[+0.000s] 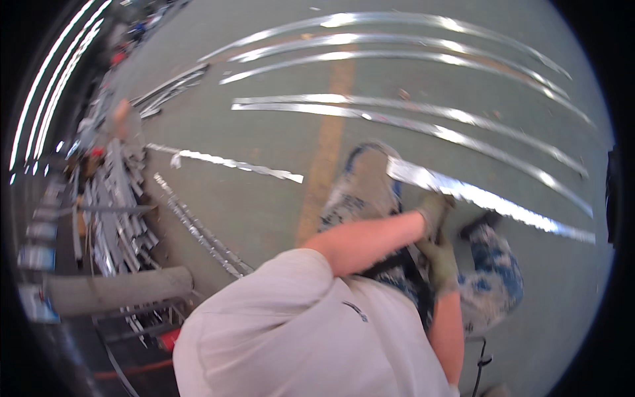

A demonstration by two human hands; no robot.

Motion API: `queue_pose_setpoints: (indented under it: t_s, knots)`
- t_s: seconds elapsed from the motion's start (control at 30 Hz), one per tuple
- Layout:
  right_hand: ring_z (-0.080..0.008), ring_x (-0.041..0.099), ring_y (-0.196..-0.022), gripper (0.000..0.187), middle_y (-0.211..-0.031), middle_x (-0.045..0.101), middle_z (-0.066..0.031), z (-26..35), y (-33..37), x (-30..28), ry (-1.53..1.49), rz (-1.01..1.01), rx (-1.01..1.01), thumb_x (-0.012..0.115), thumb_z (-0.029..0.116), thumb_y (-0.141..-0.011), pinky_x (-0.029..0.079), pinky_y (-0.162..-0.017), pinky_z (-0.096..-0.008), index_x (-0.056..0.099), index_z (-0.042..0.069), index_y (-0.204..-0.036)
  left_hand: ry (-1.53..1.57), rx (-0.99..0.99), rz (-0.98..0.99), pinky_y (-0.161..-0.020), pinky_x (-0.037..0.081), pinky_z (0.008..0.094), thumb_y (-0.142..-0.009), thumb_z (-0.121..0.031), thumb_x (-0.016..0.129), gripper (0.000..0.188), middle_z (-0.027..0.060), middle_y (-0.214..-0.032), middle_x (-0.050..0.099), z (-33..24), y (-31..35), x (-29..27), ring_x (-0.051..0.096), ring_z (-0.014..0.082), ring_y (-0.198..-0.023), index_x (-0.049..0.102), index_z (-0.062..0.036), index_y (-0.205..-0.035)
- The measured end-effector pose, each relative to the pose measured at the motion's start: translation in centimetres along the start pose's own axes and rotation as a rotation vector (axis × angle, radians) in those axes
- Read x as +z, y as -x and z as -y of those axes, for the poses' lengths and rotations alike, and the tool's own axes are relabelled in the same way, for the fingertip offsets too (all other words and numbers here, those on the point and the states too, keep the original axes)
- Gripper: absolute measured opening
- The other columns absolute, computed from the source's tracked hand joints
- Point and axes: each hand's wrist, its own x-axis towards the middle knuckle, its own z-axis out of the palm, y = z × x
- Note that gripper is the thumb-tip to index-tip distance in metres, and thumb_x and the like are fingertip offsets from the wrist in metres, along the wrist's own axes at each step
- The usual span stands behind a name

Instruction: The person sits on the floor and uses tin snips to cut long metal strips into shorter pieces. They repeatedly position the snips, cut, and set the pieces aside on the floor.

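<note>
A long shiny silver metal strip (476,196) with a ragged near edge stretches from my bent knee (360,188) out to the right. Just below it, my left hand (435,210) in a pale greenish glove is closed, its fingertips close to the strip's edge. My right hand (439,261), gloved alike, is curled closed right behind the left. Something small and dark shows between the two hands, too blurred to name. Whether either hand touches the strip cannot be made out.
Several long silver strips (463,119) lie across the floor (271,139) ahead. A crinkled strip (231,162) and a narrow perforated-looking length (195,225) lie to the left. Beyond are a heap of metal offcuts (119,218) and a large grey roll (122,291).
</note>
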Motion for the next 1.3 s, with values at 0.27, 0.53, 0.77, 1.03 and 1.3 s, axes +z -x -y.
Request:
queue_pose_setpoints:
  t_s: [0.27, 0.53, 0.77, 1.03, 1.3]
  knots:
    - [-0.0074, 0.043, -0.050, 0.036, -0.077, 0.057, 0.0035, -6.3, -1.3, -3.1, -0.960, 0.469, 0.086, 0.055, 0.042, -0.105, 0.032, -0.043, -0.0234, 0.061, 0.011, -0.122, 0.133, 0.030, -0.103, -0.043, 0.031, 0.0304, -0.090, -0.021, 0.065, 0.009, -0.0043, -0.063, 0.046, -0.2, 2.8, 1.8, 0.037, 0.0112, -0.046, 0.064, -0.0113, -0.090]
    - [-0.0047, 0.030, -0.037, 0.036, -0.064, 0.052, 0.0044, -6.0, -2.3, -3.9, -0.955, 0.577, 0.142, 0.046, 0.037, -0.110, 0.021, -0.032, -0.0239, 0.062, 0.006, -0.119, 0.110, 0.047, -0.104, -0.044, 0.036, 0.0310, -0.093, -0.020, 0.064, 0.013, -0.0020, -0.066, 0.051, -1.2, 4.1, 1.9, 0.043, 0.0118, -0.048, 0.063, -0.0077, -0.091]
    - [-0.0063, 0.032, -0.035, 0.026, -0.061, 0.051, 0.0056, -5.3, -1.4, -3.1, -0.723, 0.287, 0.116, 0.054, 0.037, -0.107, 0.023, -0.031, -0.0246, 0.063, 0.012, -0.108, -0.046, -0.137, -0.222, -0.049, 0.039, 0.0333, -0.094, -0.026, 0.065, 0.019, 0.0006, -0.067, 0.049, -1.6, 4.5, 2.9, 0.044, 0.0148, -0.051, 0.065, -0.0071, -0.092]
    - [-0.0072, 0.038, -0.036, 0.027, -0.056, 0.048, 0.0044, -1.0, 0.8, 0.3, -0.321, -0.091, 0.118, 0.074, 0.037, -0.096, 0.026, -0.032, -0.0250, 0.056, 0.017, -0.093, 0.164, -0.028, 0.180, -0.047, 0.031, 0.0295, -0.101, -0.033, 0.061, 0.026, -0.0050, -0.061, 0.036, -0.8, 5.9, 1.0, 0.031, 0.0095, -0.048, 0.061, -0.0083, -0.093]
    - [-0.0114, 0.046, -0.038, 0.025, -0.060, 0.057, -0.0002, -0.5, 1.0, 4.5, -0.064, -0.364, -0.025, 0.077, 0.032, -0.094, 0.031, -0.034, -0.0257, 0.058, 0.017, -0.098, 0.431, -0.161, 0.678, -0.044, 0.026, 0.0279, -0.104, -0.031, 0.059, 0.024, -0.0083, -0.059, 0.030, 0.3, 2.9, -2.4, 0.028, 0.0065, -0.046, 0.058, -0.0079, -0.101]
